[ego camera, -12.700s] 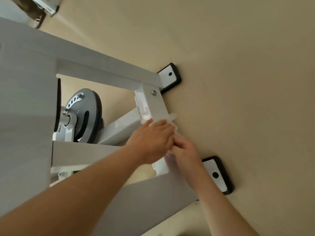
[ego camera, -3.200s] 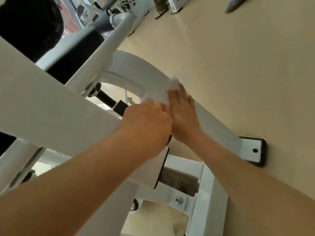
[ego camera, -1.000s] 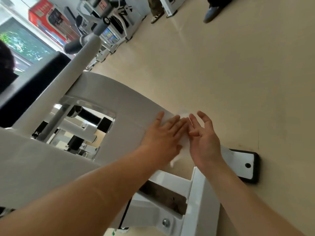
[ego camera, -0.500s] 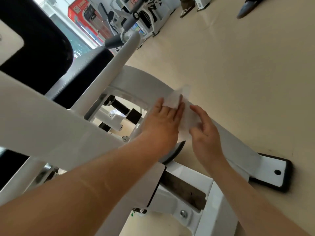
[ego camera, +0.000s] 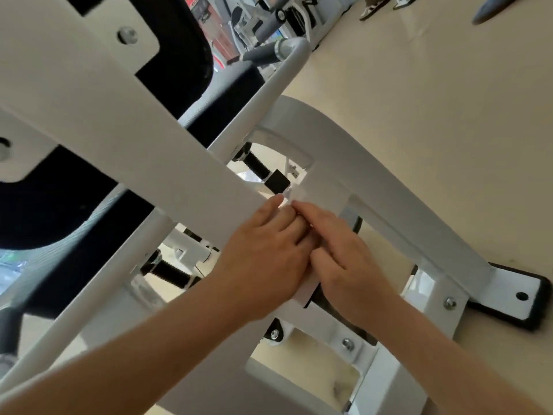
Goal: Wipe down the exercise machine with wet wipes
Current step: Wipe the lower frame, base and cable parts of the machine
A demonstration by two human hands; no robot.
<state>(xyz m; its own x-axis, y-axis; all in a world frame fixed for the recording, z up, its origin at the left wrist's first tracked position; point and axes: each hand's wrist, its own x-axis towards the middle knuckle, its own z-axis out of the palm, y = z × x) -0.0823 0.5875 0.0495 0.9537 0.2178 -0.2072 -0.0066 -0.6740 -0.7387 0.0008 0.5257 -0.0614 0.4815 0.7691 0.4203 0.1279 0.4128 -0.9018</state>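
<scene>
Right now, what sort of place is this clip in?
Probably a gym or fitness showroom: a white machine with black pads fills the view, more machines stand in the background, and the floor is bare and beige.

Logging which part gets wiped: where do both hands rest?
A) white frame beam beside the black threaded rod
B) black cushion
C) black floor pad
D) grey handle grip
A: the left hand and right hand lie side by side on the white frame beam, touching the wet wipe near the black threaded rod.
</scene>
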